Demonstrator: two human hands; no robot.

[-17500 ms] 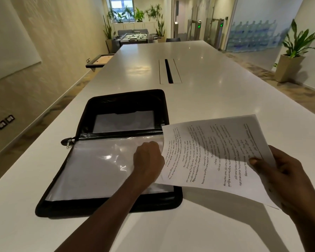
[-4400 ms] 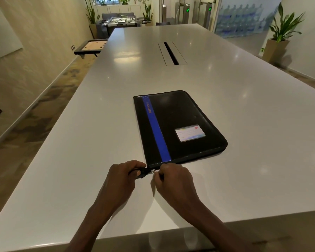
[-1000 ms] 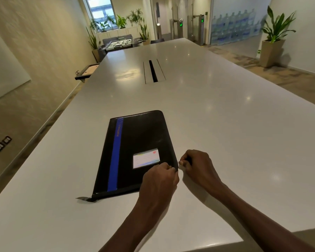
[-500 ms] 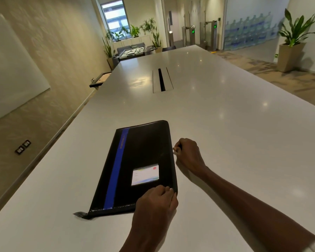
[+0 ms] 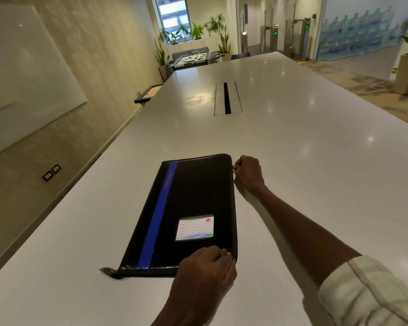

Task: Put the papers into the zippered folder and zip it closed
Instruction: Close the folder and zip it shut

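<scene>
The black zippered folder (image 5: 193, 203) lies closed and flat on the white table (image 5: 316, 161), with a blue stripe down its cover and a small label card near its near end. My left hand (image 5: 207, 267) holds the folder's near right corner, fingers curled over the edge. At the far right corner, my right hand (image 5: 247, 171) pinches the zipper pull. No papers are visible; the closed cover hides the inside.
A cable slot (image 5: 227, 98) is set into the table's middle, farther away. The table's left edge runs beside a wall with a whiteboard (image 5: 21, 74). Potted plants and a foosball table (image 5: 193, 58) stand at the room's far end.
My right hand has drawn the zipper pull along the folder's right side, from near the label end up to the far right corner. My left hand stayed on the near corner.
</scene>
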